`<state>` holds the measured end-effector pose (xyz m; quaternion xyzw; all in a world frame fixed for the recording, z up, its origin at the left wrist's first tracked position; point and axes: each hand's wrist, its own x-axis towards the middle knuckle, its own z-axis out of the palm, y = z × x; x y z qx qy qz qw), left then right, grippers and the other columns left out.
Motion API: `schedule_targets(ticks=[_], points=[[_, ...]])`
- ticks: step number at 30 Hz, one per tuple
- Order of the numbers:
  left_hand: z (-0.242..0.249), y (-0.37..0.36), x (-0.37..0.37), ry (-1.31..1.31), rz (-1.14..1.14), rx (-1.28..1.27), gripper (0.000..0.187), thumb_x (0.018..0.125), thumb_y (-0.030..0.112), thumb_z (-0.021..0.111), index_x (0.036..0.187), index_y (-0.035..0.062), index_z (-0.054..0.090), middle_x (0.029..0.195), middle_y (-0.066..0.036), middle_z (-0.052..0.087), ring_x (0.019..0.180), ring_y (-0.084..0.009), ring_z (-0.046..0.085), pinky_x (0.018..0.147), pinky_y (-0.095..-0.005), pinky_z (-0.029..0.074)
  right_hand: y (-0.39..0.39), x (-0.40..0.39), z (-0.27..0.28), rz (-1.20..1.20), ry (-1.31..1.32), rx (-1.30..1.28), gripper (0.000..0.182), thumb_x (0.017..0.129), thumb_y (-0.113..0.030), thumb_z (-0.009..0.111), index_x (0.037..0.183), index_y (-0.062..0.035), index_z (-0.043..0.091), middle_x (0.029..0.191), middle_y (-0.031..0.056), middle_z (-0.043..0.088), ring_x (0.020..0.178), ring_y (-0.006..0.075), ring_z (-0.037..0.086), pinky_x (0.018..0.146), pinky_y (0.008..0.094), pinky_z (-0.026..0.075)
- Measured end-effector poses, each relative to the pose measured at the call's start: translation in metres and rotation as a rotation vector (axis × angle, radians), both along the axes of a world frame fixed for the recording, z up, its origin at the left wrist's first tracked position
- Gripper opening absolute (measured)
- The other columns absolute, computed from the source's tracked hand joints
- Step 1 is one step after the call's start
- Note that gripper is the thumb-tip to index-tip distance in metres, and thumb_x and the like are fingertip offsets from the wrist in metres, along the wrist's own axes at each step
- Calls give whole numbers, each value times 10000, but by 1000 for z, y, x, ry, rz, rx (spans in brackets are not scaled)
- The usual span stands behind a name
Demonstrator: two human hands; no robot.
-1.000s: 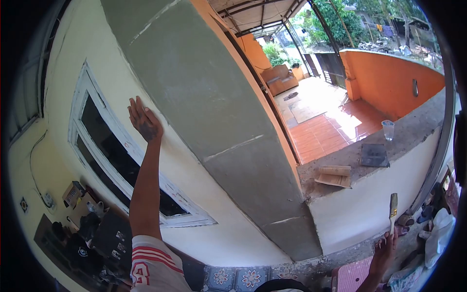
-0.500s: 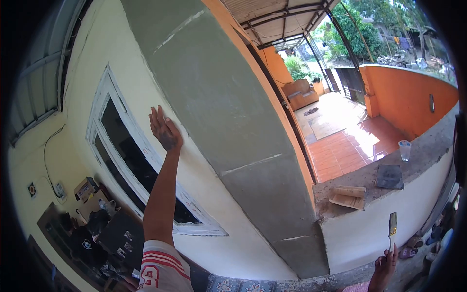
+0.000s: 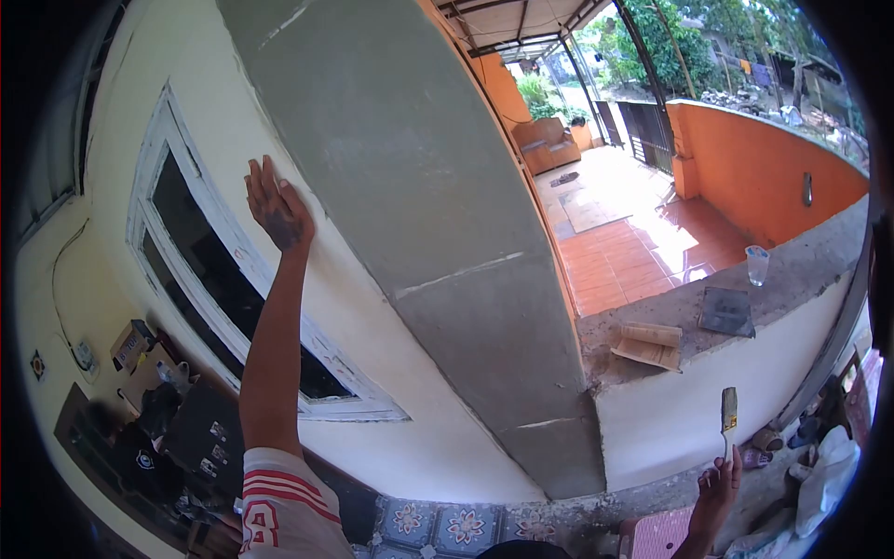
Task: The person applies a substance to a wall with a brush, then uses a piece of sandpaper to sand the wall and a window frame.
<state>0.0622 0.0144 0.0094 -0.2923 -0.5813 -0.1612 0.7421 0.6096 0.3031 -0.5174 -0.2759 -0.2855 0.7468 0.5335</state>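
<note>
My left hand lies flat on the cream wall, its fingers stretched out, between the white window frame and the grey cement band. Nothing is in it. At the lower right, my right hand grips a paintbrush by its pale handle. The brush stands nearly upright with its bristles up, apart from the wall, in front of the white face of the low wall.
On the low wall's ledge sit a folded cardboard piece, a dark flat square and a clear plastic cup. A pink object and a white bag lie below. Dark furniture stands left.
The view has swung right and down, so the scene sits further left and higher. My left hand stays flat on the wall, and my right hand still holds the paintbrush upright.
</note>
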Motion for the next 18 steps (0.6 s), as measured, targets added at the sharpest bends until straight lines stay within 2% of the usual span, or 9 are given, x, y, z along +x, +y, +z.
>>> schedule_targets(ticks=[9, 12, 18], points=[[-4, -8, -17, 63, -103, 24, 496, 1027, 325, 423, 1480, 139, 504, 1558, -183, 421, 1443, -428, 355, 1186, -542, 242, -51, 6, 37, -26, 6, 113, 392, 1055, -229, 560, 1409, -68, 514, 1006, 22, 615, 821, 75, 564, 744, 249, 475], [-4, -9, -22, 85, -110, 35, 488, 1023, 364, 446, 1474, 191, 521, 1561, -150, 424, 1447, -390, 367, 1175, -573, 242, -80, 4, 54, -32, 64, 130, 390, 1057, -218, 553, 1417, -76, 505, 1042, 27, 606, 837, 83, 570, 751, 248, 476], [-15, -12, -28, 122, -182, 23, 498, 1027, 402, 441, 1493, 235, 503, 1567, -120, 426, 1451, -386, 368, 1170, -595, 242, -142, -4, 72, -69, 89, 173, 401, 1054, -200, 553, 1429, -73, 493, 1051, 48, 617, 854, 101, 586, 768, 263, 496]])
